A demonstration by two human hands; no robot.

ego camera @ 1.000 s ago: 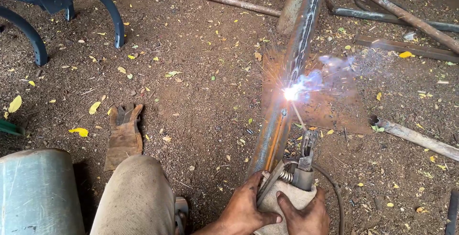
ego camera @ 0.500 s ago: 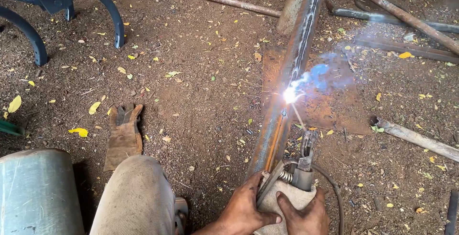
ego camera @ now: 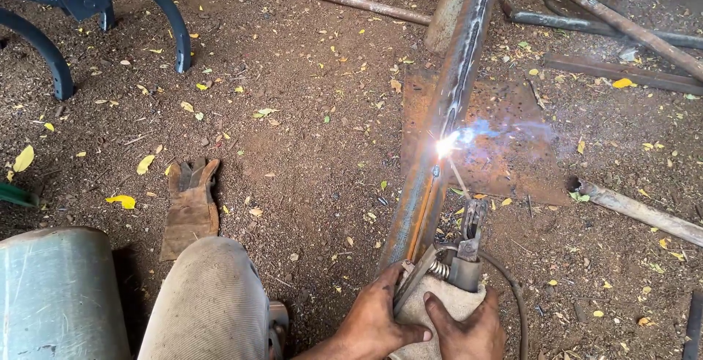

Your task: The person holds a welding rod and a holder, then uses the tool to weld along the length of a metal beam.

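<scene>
Soft daylight, one very bright spark

The ground is evenly lit with weak shadows. A white-blue spark (ego camera: 444, 145) glares on the long steel bar (ego camera: 454, 104) in the middle, with hazy smoke to its right. Everything looks sharp.

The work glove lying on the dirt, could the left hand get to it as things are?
Probably yes: only bare dirt lies around the work glove, left of the knee. But the left hand is gripping the cloth-wrapped electrode holder and would have to let go.

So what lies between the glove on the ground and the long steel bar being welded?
Only bare dirt with scattered yellow leaves separates the glove from the steel bar, as the head view shows.
</scene>
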